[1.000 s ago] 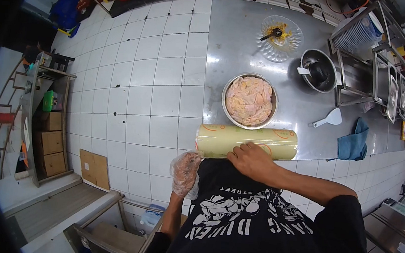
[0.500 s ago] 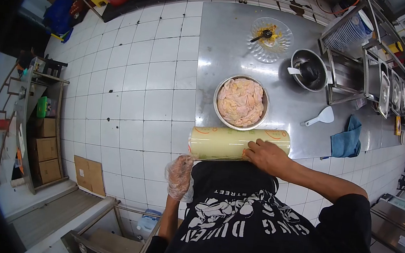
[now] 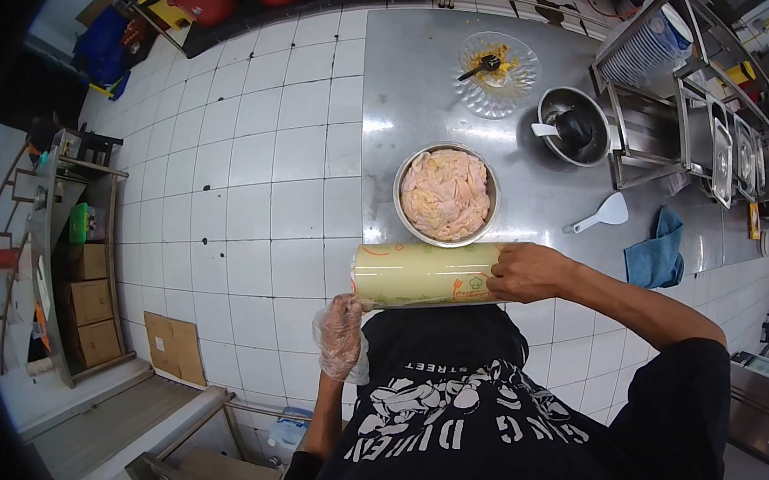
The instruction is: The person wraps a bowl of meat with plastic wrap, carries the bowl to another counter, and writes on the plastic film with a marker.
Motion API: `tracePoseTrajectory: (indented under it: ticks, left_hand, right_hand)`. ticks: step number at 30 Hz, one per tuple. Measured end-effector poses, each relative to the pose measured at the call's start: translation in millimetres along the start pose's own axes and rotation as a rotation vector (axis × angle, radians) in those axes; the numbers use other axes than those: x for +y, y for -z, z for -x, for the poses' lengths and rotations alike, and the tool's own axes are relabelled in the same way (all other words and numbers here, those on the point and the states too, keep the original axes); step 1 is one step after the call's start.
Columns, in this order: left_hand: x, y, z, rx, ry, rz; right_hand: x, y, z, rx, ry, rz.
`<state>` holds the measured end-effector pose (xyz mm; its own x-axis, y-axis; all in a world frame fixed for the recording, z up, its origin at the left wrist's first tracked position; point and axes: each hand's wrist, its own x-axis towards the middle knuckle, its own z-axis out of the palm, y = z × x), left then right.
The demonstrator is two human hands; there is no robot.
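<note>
A large roll of cling film (image 3: 423, 274) with a yellowish printed surface lies across the near edge of the steel table, against my body. My left hand (image 3: 342, 337), in a clear plastic glove, is closed at the roll's lower left corner; whether it grips the core or the film edge is hard to see. Bare, my right hand (image 3: 527, 273) curls its fingers over the right end of the roll. Just beyond the roll stands a round metal bowl (image 3: 399, 206) heaped with raw pale-pink meat (image 3: 447, 193), apparently chicken.
On the steel table (image 3: 402, 73) are a glass plate (image 3: 524, 93) with yellow residue and a black spoon, a metal bowl (image 3: 545, 143) with a black utensil, a white spatula (image 3: 609, 211) and a blue cloth (image 3: 655, 253). A metal rack (image 3: 635, 126) holds stacked dishes at right.
My right hand has slid right along the roll, from its front face to its right end, uncovering printed lettering. The left hand has stayed at the lower left corner.
</note>
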<state>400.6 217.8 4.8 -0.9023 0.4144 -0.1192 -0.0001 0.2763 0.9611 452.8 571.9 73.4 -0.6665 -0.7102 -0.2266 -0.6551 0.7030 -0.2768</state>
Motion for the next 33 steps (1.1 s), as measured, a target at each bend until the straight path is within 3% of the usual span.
tracePoseTrajectory:
  ticks: [4,7,11,14,19,21,24,27,31,33]
  left_hand:
    - [5,0,2,0.016,-0.027,-0.054]
    - [2,-4,5,0.054,0.0,-0.037]
    - [-4,-12,2,0.108,-0.011,-0.018]
    - [12,-12,1,0.091,-0.026,-0.086]
    - [9,-21,6,0.144,0.017,0.04]
    - [12,-25,3,0.175,0.026,0.043]
    - [23,-23,1,0.161,0.014,0.001]
    - [17,-19,2,0.15,0.011,0.014]
    - [63,-2,0,0.227,0.034,-0.077]
    - [82,11,-5,0.299,-0.07,0.026]
  right_hand:
    - [-4,3,2,-0.139,-0.197,-0.152]
    - [0,13,11,-0.078,-0.162,0.028]
    - [12,3,31,-0.074,0.013,-0.151]
    - [3,-6,37,-0.203,0.03,-0.224]
    - [-14,-11,58,-0.216,-0.373,-0.43]
    - [-24,-5,59,-0.147,-0.597,-0.517]
    - [-41,6,58,0.001,-0.748,-0.553]
    - [-48,11,61,-0.027,-0.594,-0.547]
    - [-63,76,58,0.063,-0.609,-0.53]
    - [-67,107,63,0.078,-0.591,-0.577]
